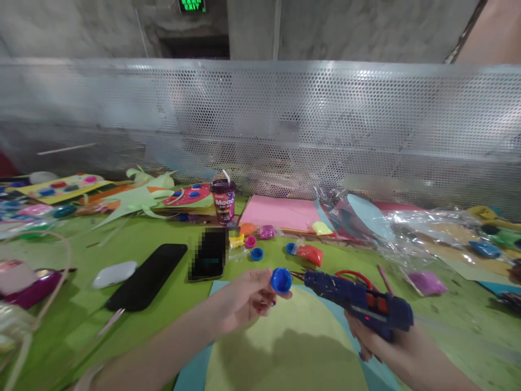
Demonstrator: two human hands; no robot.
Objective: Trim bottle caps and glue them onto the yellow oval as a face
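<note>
Pinched between the thumb and fingers of my left hand (254,296) is a small blue bottle cap (281,281), its hollow side turned toward me. My right hand (380,345) is wrapped round the handle of a dark blue hot glue gun (358,301), which has a small red light on its side. The gun's nozzle points left and is close to the cap's rim; I cannot tell whether they touch. Below both hands lies a pale yellow paper circle (285,347) on a light blue sheet (191,369), with shadows falling across it.
Two phones (148,277) (209,254) and a white case (114,274) lie to the left. Behind stand a drink cup (223,201) with a straw and a pink paper stack (280,213). Loose caps (256,253) and a red clay packet (310,253) lie ahead; plastic bags (431,225) spread right.
</note>
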